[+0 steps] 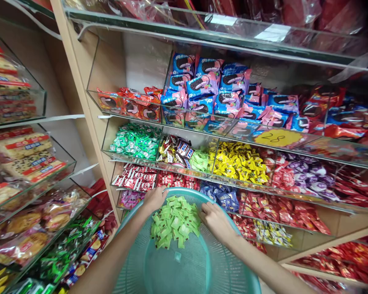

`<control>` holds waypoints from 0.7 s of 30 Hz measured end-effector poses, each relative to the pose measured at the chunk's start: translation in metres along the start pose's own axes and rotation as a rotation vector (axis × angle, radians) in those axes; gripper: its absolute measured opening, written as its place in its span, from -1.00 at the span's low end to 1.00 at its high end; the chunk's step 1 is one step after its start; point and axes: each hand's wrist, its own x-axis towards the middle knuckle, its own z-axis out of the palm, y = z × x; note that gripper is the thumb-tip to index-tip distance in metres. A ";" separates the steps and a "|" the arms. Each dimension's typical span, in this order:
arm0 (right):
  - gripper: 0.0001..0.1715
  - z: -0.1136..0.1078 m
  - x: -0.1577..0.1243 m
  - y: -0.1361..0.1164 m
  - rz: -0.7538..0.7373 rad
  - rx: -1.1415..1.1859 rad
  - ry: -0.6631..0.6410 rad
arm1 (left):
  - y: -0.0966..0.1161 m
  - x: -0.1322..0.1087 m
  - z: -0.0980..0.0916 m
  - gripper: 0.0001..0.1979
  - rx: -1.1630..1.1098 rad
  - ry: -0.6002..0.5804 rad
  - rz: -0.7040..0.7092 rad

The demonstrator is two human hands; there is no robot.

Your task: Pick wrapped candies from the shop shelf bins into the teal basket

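A large teal plastic basket [178,271] tilts in front of me against the shelves. Small light-green wrapped candies [175,222] lie heaped on its far side. At the far left of the rim, my left hand [155,199] is closed on the basket's edge. My right hand [214,218] is inside the far right wall, its fingers curled beside the candy heap. Whatever those fingers hold, if anything, is hidden. Just beyond the rim, a shelf compartment holds more light-green candies [200,160] beside brown-and-white wrapped sweets [176,151].
Glass-fronted shelves hold green candies [136,141], yellow candies [241,163], purple candies [309,173] and blue-pink cookie packs [202,85]. A yellow price tag [276,138] reads 28. A wooden upright [86,94] divides these from packaged bread [27,151] on the left.
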 end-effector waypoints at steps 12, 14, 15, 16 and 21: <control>-0.84 0.006 0.007 -0.010 -0.100 -0.147 -0.136 | 0.002 0.000 -0.006 -0.59 0.026 0.000 0.008; -0.86 0.009 0.011 -0.011 -0.105 -0.146 -0.150 | 0.002 0.000 -0.007 -0.59 0.026 -0.002 0.005; -0.87 0.011 0.013 -0.012 -0.108 -0.142 -0.154 | 0.002 0.000 -0.007 -0.59 0.024 -0.003 0.004; -0.87 0.012 0.014 -0.012 -0.111 -0.136 -0.156 | 0.001 0.000 -0.006 -0.59 0.022 -0.004 0.004; -0.89 0.018 0.017 -0.015 -0.128 -0.106 -0.161 | -0.001 0.002 -0.004 -0.59 0.014 -0.003 0.000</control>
